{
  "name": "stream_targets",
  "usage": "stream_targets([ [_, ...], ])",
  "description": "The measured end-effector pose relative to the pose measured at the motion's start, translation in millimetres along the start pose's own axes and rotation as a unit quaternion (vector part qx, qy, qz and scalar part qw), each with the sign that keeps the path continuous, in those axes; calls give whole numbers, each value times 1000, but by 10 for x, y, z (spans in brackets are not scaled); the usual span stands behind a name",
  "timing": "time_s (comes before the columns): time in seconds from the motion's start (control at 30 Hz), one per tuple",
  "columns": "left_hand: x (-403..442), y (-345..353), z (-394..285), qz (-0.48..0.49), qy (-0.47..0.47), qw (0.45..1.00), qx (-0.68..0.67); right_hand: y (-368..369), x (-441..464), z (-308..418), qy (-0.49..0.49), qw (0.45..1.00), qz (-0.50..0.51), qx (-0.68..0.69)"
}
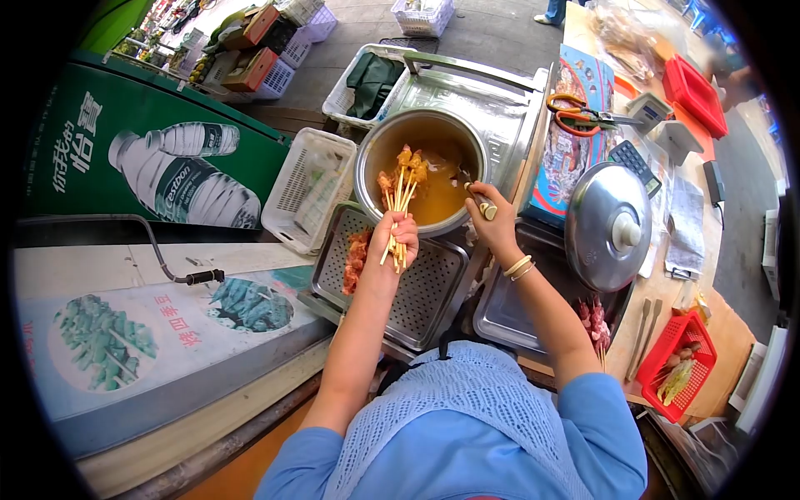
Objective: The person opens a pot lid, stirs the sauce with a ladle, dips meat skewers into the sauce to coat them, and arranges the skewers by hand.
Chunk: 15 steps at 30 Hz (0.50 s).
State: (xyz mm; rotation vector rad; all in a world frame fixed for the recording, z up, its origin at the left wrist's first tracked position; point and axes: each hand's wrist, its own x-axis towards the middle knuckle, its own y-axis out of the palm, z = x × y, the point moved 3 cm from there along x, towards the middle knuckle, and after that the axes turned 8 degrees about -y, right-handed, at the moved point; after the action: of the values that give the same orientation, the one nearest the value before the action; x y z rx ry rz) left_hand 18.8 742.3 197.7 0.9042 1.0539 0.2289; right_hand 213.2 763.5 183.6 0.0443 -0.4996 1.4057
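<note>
steel walls of one pot (433,123) ring an orange-brown broth (437,200), and a bundle of skewers (408,185) leans in from the near side, meat ends inside the rim. the left grip (400,237) is clamped around the bare sticks, probably so the fingers keep clear of the coated meat. the right grip (493,218) is clamped on the handle of a utensil (487,204) whose far end reaches into the pot; its shape there is unclear. holding it opposite the bundle seems to leave both wrists room.

a perforated tray (425,296) sits just below the pot, likely handy for catching drips, with reddish meat (357,260) along its left side. the lid (596,218) lies off to the right, knob up, leaving the pot uncovered.

counting: one pot, one lid, one perforated tray, one deep tray (510,310), two white baskets (287,187) near the pot, two bracelets (518,267) on the right wrist. on the desk (729,358) are one calculator (633,165), one pair of scissors (575,117) and two slim tools (639,335). the sticks overlap too much to count.
</note>
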Motion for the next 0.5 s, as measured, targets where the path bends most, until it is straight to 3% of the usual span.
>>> stream_targets([
  [0.03, -6, -16, 0, 11, 0, 1000, 6, 8, -8, -93, 86, 990, -43, 99],
  [0.07, -16, -30, -4, 21, 0, 1000, 12, 8, -4, -140, 85, 990, -43, 100],
  [0.13, -16, -50, -18, 17, 1, 1000, 10, -30, 6, -207, 198, 947, -113, 227],
  [0.17, -15, -67, -27, 18, 0, 1000, 7, -70, -20, -204, 218, 941, -129, 223],
  [0.33, -5, -135, -33, -26, 13, 999, 24, -461, -19, 323, 178, 969, -93, 143],
  [0.4, 24, -228, -37, -84, 33, 985, 150, -550, 21, 483, 145, 973, -65, 167],
  [0.47, 85, -298, 38, -120, 54, 973, 189, -580, 87, 647, 107, 982, -64, 143],
  [0.5, 82, -287, 86, -163, 82, 950, 252, -575, 131, 773, 34, 993, -28, 105],
])
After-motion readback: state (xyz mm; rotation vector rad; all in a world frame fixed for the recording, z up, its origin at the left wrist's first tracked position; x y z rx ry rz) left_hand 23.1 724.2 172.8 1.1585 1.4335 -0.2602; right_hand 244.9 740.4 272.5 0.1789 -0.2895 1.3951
